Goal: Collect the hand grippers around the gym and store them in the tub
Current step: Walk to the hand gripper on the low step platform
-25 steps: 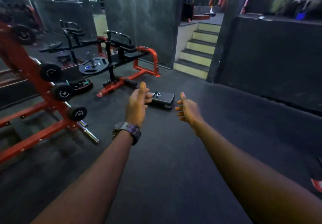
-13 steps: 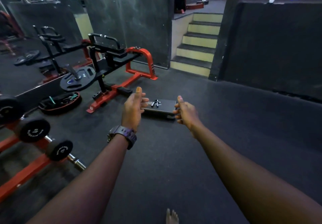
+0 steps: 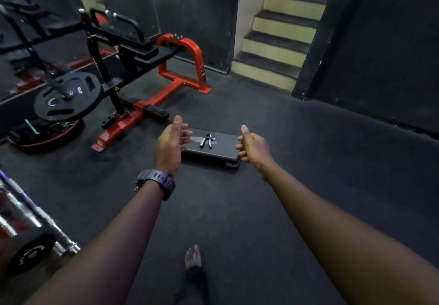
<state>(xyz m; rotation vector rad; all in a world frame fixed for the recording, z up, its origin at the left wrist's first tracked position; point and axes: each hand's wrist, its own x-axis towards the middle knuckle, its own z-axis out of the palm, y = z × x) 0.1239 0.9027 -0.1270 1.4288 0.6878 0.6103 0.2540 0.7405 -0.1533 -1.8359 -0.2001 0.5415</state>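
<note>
A black and silver hand gripper [image 3: 207,141] lies on top of a low dark step platform [image 3: 221,154] on the gym floor ahead of me. My left hand [image 3: 169,145], with a dark watch on its wrist, is stretched out at the platform's left end, its fingers loosely curled and holding nothing. My right hand [image 3: 252,146] is held out at the platform's right end, thumb up, fingers curled and empty. Both hands are short of the hand gripper and apart from it. No tub is in view.
A red and black weight machine [image 3: 142,86] with a black plate [image 3: 67,95] stands at the left. Dumbbells on a rack [image 3: 31,250] fill the lower left. Stairs [image 3: 282,41] rise at the back beside a dark wall [image 3: 384,48]. My bare foot [image 3: 193,256] is on the rubber floor.
I have walked closer to the step platform, which now looks larger and sits between my hands. My foot has come into view. Both hands stay outstretched and empty.
</note>
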